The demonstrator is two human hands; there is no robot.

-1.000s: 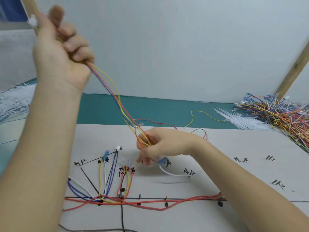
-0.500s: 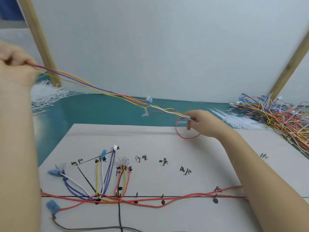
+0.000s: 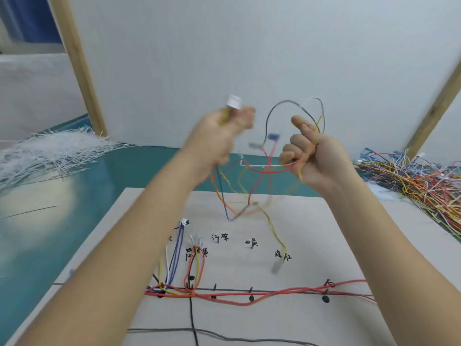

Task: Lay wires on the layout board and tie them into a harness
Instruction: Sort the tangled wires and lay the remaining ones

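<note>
Both forearms reach up from the lower corners and meet high over the far edge of the board. The left hand point(image 3: 219, 136) is blurred, with its fingers curled in a fist. The right hand point(image 3: 314, 156) is also closed, palm toward the camera, thumb up.

Layout board point(image 3: 311, 318): matt off-white paper or card, smooth, marked in black ink. Wires point(image 3: 249, 294) on it: glossy plastic insulation, red, yellow, blue, white. Connector point(image 3: 233, 101) at far centre: white plastic. Tabletop point(image 3: 154, 166): teal, smooth, slight sheen. Far left post point(image 3: 82, 71): bare light wood. Wall point(image 3: 249, 46): matt white.
</note>
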